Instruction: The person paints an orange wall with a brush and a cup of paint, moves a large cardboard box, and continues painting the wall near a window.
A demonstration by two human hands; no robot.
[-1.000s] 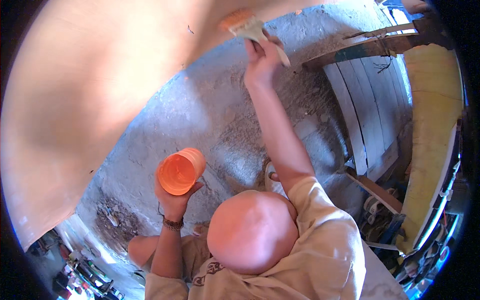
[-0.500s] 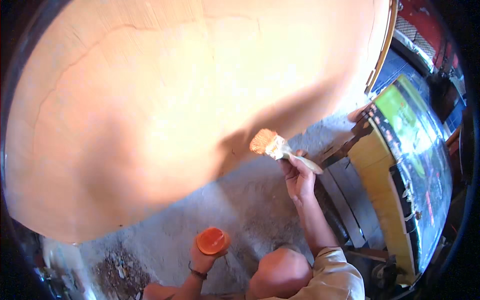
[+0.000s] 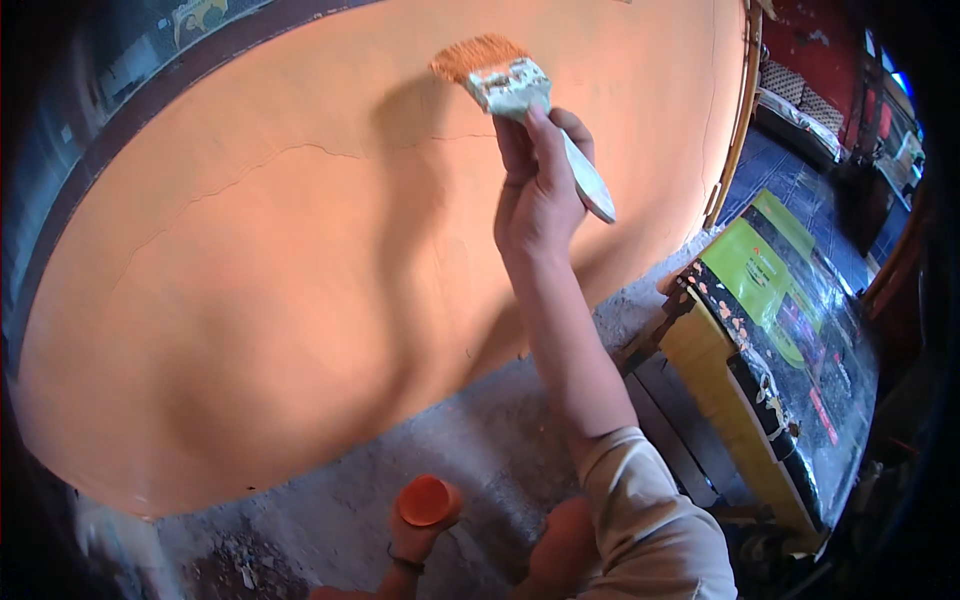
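My right hand (image 3: 545,185) grips a wide paintbrush (image 3: 508,98) by its pale handle, raised in front of the upper part of an orange wall (image 3: 270,300). Orange paint coats the bristles, which point up and left; whether they touch the wall I cannot tell. Low down, my left hand (image 3: 418,535) is wrapped round a small orange cup (image 3: 427,500), its open top facing up. How much paint is in the cup cannot be made out. Thin cracks run across the wall, and the shadow of my arm and brush falls on it.
At the right stands a table (image 3: 790,350) with a green and black, paint-spotted covering. Grey concrete floor (image 3: 480,430) runs along the wall's foot, with rubble (image 3: 245,565) at the lower left. A dark band (image 3: 150,120) borders the wall above. Beyond a doorway lies a blue tiled floor (image 3: 775,150).
My right hand has risen with the paintbrush from near the wall's lower edge to its upper part. The view has tilted upward. My left hand still holds the cup low down.
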